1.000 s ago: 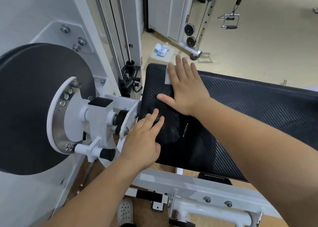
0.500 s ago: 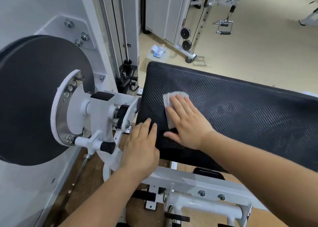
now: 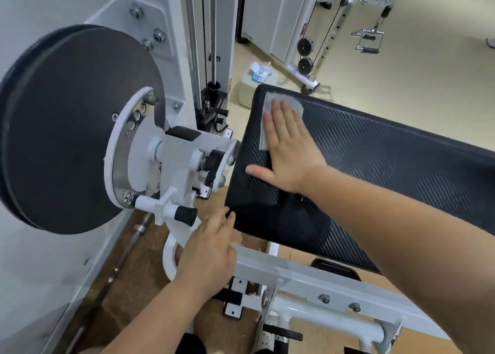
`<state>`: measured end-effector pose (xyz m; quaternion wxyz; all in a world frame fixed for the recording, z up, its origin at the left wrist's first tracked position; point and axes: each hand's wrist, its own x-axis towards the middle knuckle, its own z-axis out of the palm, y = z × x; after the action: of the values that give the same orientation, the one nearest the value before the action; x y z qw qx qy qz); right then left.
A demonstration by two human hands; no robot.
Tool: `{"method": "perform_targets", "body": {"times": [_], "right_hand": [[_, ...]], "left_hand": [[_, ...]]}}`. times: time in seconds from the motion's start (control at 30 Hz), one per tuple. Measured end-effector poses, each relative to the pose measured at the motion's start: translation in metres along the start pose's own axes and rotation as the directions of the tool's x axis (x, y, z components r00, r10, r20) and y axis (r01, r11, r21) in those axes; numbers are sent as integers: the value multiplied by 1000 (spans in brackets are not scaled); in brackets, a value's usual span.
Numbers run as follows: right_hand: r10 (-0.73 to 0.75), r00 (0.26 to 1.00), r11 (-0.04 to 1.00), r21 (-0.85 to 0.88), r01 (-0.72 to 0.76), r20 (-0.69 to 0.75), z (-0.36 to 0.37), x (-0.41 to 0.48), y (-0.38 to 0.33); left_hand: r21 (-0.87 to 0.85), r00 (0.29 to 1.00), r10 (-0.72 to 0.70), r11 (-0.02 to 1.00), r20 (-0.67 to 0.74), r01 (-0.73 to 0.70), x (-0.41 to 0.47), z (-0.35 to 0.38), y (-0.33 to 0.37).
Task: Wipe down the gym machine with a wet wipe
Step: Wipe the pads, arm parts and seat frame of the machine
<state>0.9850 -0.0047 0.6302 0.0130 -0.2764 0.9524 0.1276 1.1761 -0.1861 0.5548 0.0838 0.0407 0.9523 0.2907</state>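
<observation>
A black textured pad [image 3: 375,163] of the white gym machine stretches from centre to right. My right hand [image 3: 288,150] lies flat on it with straight fingers, pressing a white wet wipe [image 3: 267,107] against the pad's far left corner. Most of the wipe is hidden under the fingers. My left hand [image 3: 211,249] rests at the pad's near left corner, its straight fingertips touching the pad's edge.
A large black disc [image 3: 75,128] with a white hub and a black-tipped adjusting knob [image 3: 184,215] stands at the left. The white frame beam [image 3: 308,281] runs below the pad. A wipes packet [image 3: 258,72] lies on the floor behind. A cable station with a handle [image 3: 368,41] stands further back.
My right hand has slid the wipe up the pad from its middle left to the far left corner. My left hand has slipped back toward the pad's near corner.
</observation>
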Motion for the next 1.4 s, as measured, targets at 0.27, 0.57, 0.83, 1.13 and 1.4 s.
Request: {"method": "perform_targets", "body": {"times": [0.27,0.57,0.83,1.13,1.4], "right_hand": [[-488,869,871,-22,491,79,49,-83,-32],[-118,992,989,-86,122,53,-23,16,35],[-311,948,950,4,312,71,16,-40,-42],[-638,753,751,-86,655,162,40,-75,-31],[160,985,987,15,-161,67,-31,1,53]], "left_hand": [[-8,999,36,999,-22,-36,-3,2,-10],[-76,998,4,997,58,1,-11,-7,-12],[-137,996,-17,990,85,29,-9,-13,-15],[-166,995,-47,984,87,61,-9,-12,-15],[-190,993,-28,980,114,50,-12,-12,-17]]}}
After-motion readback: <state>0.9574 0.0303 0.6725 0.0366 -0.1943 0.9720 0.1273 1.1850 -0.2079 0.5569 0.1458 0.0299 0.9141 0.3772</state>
